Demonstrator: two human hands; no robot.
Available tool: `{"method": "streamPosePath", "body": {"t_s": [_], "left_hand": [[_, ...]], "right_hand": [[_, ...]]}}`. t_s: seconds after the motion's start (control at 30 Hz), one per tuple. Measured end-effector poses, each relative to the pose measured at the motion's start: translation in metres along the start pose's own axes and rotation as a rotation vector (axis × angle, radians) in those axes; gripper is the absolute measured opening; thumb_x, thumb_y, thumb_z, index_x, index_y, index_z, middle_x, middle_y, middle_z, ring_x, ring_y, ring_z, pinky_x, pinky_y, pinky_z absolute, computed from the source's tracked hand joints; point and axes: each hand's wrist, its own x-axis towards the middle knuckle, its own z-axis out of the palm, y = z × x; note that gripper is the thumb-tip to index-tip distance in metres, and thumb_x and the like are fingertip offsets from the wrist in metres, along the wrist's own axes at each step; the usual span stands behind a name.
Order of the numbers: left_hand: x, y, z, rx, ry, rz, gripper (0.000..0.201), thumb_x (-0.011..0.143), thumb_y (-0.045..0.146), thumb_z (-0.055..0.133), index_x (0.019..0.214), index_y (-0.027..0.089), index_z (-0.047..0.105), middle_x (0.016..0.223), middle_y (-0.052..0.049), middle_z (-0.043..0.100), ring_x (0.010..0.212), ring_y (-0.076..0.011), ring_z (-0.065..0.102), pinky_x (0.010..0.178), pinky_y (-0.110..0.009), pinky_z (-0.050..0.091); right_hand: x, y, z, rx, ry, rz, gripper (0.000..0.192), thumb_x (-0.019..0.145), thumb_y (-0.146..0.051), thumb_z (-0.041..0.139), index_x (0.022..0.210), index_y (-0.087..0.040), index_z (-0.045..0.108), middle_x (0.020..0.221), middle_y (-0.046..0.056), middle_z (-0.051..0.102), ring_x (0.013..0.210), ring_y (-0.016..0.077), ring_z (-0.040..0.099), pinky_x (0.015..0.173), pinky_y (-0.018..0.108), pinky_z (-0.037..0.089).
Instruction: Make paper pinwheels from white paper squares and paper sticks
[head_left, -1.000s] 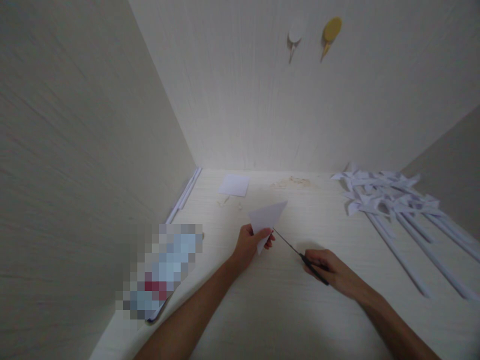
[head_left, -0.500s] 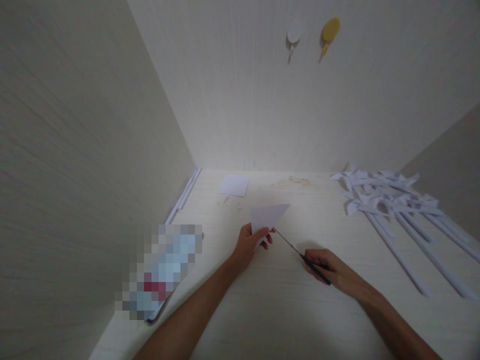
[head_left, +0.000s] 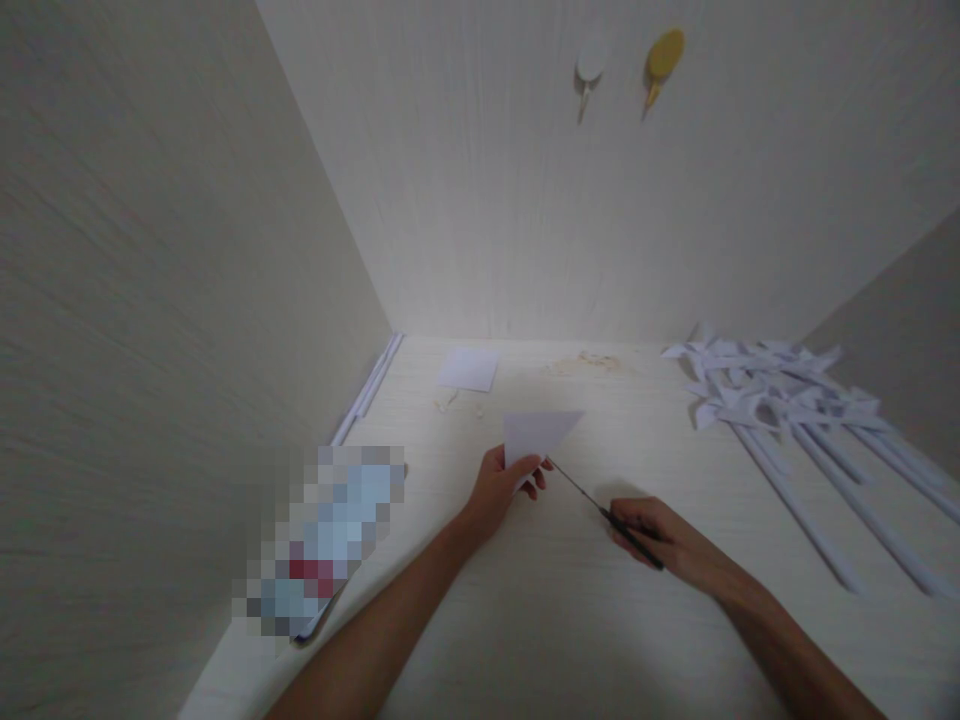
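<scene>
At centre of head view, just above pale wood-grain table [head_left: 465, 650]: got plain white triangular sheet of paper [head_left: 536, 430] pinched in left hand [head_left: 506, 485]. Thumb on top, fingers curled underneath, barely any gap between. Lies ahead of that grip, long top edge running roughly left to right into a sharp point on the right; tapers down into the palm, can't see lowest corner.

Across to the right: black-handled, thin-bladed scissors [head_left: 611, 518] in right hand [head_left: 649, 535], fingers wrapped round the grips. Slants up-left, long axis aimed from right palm at lower right edge of sheet, reaching just beside left fingertips. Can't tell if touching paper. Can't tell blade spread either, seen almost as one line. Nearer to sheet with left by far; from right, well apart except via scissors.

Looks flat, matte, straight-edged, maybe doubled over; can't count layers.

Beyond, near back wall [head_left: 480, 200]: flat white square sheet [head_left: 469, 369]. Far right: clustered white paper pinwheels [head_left: 806, 405] on white rolled tubes [head_left: 793, 509].
</scene>
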Motion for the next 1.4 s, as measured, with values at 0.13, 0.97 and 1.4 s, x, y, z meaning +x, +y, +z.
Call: {"method": "streamPosePath", "body": {"t_s": [0.13,0.97,1.4], "left_hand": [[0.0006,-0.0011,-0.0004,0.001,-0.002,-0.004,0.013,0.065,0.024,0.055,0.064,0.01,0.057,0.066,-0.004,0.059,0.047,-0.0082,0.049,0.039,-0.019,0.037],[0.0032,-0.0055,-0.0031,0.11,0.102,-0.009,0.015,0.063,0.025,0.054,0.054,0.013,0.053,0.042,0.004,0.047,0.035,-0.0058,0.04,0.037,-0.019,0.031],[0.0031,-0.0061,-0.0034,0.198,0.157,0.016,0.024,0.063,0.029,0.057,0.047,0.014,0.047,0.038,0.004,0.043,0.034,-0.0053,0.036,0.036,-0.019,0.028]], "right_hand": [[-0.0002,0.0009,-0.0005,0.022,-0.008,0.001,0.038,0.076,-0.049,0.04,0.055,-0.018,0.033,0.054,-0.005,0.03,0.048,0.0077,0.028,0.042,0.021,0.021],[0.001,0.0016,-0.0012,0.099,0.034,0.001,0.039,0.076,-0.05,0.041,0.053,-0.019,0.034,0.046,-0.005,0.032,0.043,0.0065,0.029,0.04,0.021,0.02],[0.0072,0.0066,0.0013,0.102,0.118,-0.076,0.042,0.073,-0.055,0.043,0.053,-0.019,0.035,0.043,-0.006,0.035,0.04,0.0064,0.032,0.04,0.021,0.023]]}}
